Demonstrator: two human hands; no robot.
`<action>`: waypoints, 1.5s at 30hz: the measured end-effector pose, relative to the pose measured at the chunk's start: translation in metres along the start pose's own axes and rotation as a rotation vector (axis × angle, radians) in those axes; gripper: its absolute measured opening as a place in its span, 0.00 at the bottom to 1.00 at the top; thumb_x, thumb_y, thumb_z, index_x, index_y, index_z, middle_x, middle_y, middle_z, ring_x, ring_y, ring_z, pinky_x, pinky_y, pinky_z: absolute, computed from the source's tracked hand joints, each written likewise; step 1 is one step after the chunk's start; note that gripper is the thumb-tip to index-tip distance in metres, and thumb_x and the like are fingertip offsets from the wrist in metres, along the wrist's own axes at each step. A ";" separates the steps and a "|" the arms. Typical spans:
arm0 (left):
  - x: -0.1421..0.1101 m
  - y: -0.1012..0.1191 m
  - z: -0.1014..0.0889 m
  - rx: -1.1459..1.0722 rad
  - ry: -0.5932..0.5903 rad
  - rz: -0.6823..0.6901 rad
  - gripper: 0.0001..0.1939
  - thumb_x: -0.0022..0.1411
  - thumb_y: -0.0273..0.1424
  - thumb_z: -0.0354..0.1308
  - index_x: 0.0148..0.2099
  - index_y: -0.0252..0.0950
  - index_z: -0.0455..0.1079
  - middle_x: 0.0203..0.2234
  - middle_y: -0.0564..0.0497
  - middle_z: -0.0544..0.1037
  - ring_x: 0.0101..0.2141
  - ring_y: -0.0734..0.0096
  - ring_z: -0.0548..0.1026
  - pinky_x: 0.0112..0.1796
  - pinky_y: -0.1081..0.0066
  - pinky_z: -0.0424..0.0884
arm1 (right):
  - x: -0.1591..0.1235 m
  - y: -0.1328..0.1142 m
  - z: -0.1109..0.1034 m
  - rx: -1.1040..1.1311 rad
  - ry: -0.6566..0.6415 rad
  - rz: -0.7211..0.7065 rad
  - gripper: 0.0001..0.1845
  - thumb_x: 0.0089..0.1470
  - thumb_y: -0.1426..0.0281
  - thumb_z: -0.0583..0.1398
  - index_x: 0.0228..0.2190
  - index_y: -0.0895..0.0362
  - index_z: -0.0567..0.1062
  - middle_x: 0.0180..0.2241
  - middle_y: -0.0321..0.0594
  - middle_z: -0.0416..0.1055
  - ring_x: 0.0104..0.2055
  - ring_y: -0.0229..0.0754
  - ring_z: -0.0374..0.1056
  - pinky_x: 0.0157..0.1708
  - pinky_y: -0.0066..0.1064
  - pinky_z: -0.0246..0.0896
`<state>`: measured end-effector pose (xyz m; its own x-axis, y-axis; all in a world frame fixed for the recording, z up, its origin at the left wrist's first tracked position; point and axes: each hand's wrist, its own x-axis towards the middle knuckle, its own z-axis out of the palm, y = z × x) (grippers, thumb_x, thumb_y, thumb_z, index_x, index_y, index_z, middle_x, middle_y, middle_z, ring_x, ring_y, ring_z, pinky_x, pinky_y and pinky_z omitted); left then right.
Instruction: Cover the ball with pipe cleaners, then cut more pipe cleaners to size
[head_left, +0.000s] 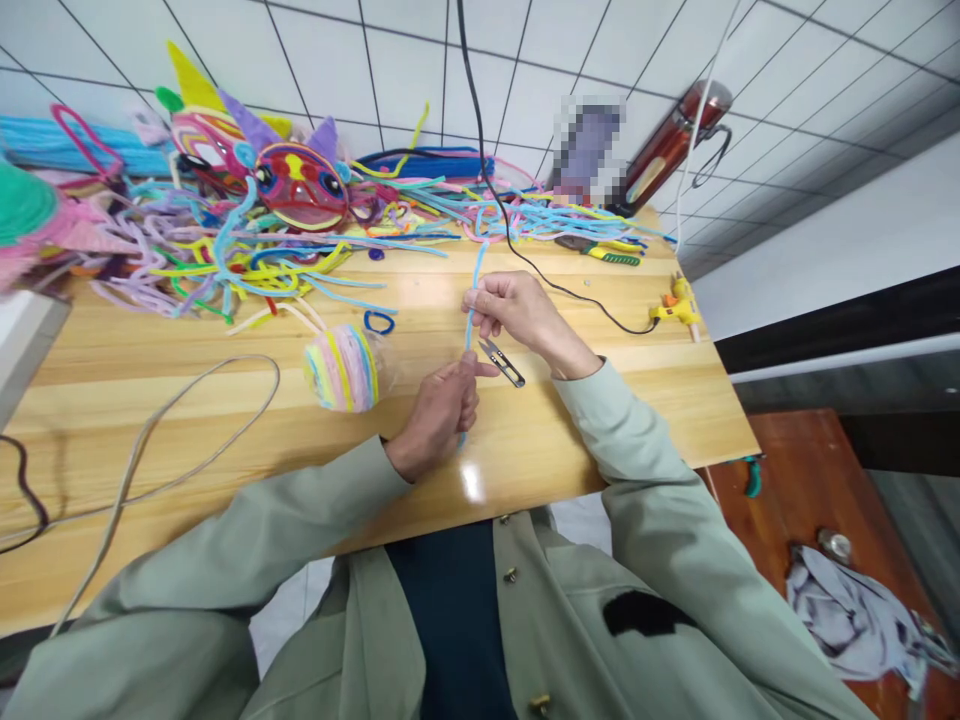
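A light-blue pipe cleaner (481, 262) stretches between my two hands above the table. My left hand (442, 412) is closed around its lower part, and a short end pokes out below the fist. Higher up, my right hand (511, 308) pinches the same pipe cleaner between thumb and fingers. Thread snips (502, 363) lie on the wood just beside both hands. To the left sits a ball wrapped in pastel stripes (342, 368), with a clear part showing at its right side. Behind it lies a small dark-blue loop (379, 322).
Loose pipe cleaners (300, 275) heap along the tiled wall, with decorated masks (304, 185) among them. A red thermos (675, 145) leans at the back right. A yellow glue gun (677, 303) rests near the right edge, its black cord crossing the table. A pale cable (142, 440) loops at left.
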<state>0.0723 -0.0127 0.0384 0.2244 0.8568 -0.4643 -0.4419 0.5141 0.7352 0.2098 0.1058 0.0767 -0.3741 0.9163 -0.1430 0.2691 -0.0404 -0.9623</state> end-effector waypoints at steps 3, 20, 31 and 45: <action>-0.002 -0.006 -0.001 0.072 -0.028 0.055 0.32 0.62 0.61 0.71 0.40 0.33 0.76 0.17 0.64 0.53 0.17 0.80 0.49 0.18 0.77 0.46 | -0.001 -0.001 -0.001 -0.025 -0.020 -0.007 0.13 0.64 0.75 0.64 0.26 0.59 0.77 0.20 0.31 0.75 0.19 0.30 0.70 0.18 0.18 0.61; -0.003 -0.004 -0.001 -0.032 -0.042 -0.006 0.24 0.69 0.52 0.69 0.45 0.34 0.75 0.16 0.65 0.54 0.16 0.80 0.47 0.18 0.77 0.46 | -0.007 -0.010 -0.023 0.005 -0.040 -0.117 0.14 0.66 0.66 0.68 0.29 0.60 0.78 0.21 0.31 0.74 0.20 0.29 0.67 0.21 0.19 0.62; 0.001 -0.006 -0.005 -0.113 -0.099 0.052 0.23 0.70 0.51 0.68 0.46 0.34 0.75 0.17 0.64 0.56 0.17 0.80 0.50 0.21 0.77 0.50 | 0.000 0.007 -0.020 0.040 -0.264 0.034 0.19 0.65 0.60 0.70 0.28 0.62 0.80 0.21 0.36 0.78 0.19 0.32 0.70 0.19 0.20 0.64; -0.001 -0.017 -0.008 -0.048 -0.241 0.019 0.30 0.62 0.56 0.74 0.48 0.34 0.78 0.21 0.60 0.64 0.20 0.81 0.56 0.24 0.77 0.56 | -0.001 -0.003 -0.032 0.062 -0.107 0.013 0.18 0.66 0.63 0.69 0.27 0.60 0.78 0.20 0.34 0.77 0.18 0.30 0.69 0.19 0.18 0.63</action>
<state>0.0728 -0.0225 0.0224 0.4139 0.8541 -0.3150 -0.4871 0.5001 0.7160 0.2372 0.1180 0.0868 -0.4645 0.8678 -0.1763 0.2205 -0.0795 -0.9721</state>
